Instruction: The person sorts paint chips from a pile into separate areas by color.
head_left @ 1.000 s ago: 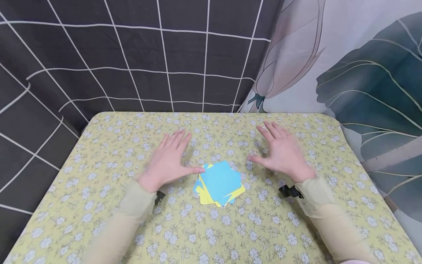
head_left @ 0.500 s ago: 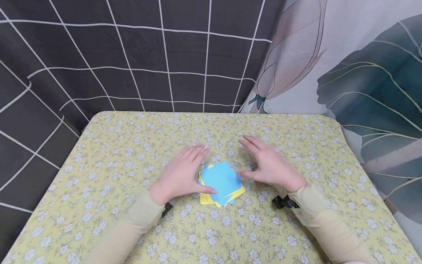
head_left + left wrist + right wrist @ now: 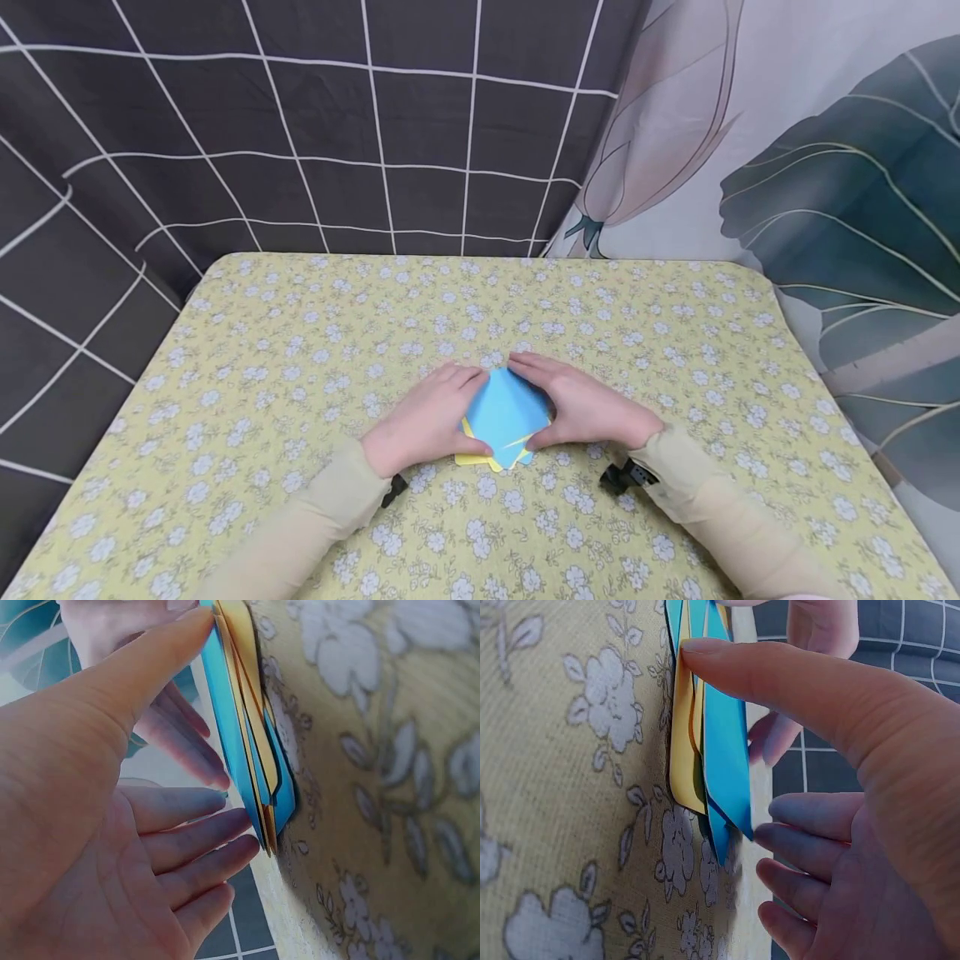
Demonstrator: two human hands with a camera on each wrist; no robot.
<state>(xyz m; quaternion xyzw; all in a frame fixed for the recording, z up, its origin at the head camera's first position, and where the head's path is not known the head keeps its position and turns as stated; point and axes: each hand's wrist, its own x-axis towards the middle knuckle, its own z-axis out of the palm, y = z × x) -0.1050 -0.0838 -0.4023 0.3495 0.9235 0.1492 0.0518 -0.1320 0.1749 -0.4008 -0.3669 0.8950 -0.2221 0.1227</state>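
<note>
A loose pile of thin blue and yellow cards (image 3: 506, 408) lies fanned at uneven angles on the table, a blue card on top. Yellow corners (image 3: 471, 459) stick out at the near side. My left hand (image 3: 423, 421) spans the pile's left side, thumb at the near edge, fingertips at the far edge. On the opposite side my right hand (image 3: 592, 410) is placed likewise, its thumb touching the near edges. In the left wrist view the fingers look nearly straight, their tips against the card edges (image 3: 232, 712). The right wrist view shows relaxed fingers by the blue card's (image 3: 726, 742) corner.
A yellow floral cloth (image 3: 300, 333) covers the table. Behind it hangs a dark curtain with a white grid (image 3: 420, 125), and a leaf-patterned curtain (image 3: 847, 192) hangs at the right. Each wrist carries a small black device (image 3: 626, 477).
Both hands have moved inward and nearer, from apart on either side to the pile's edges. Their thumbs and fingertips now frame the cards, which still lie in about the same place.
</note>
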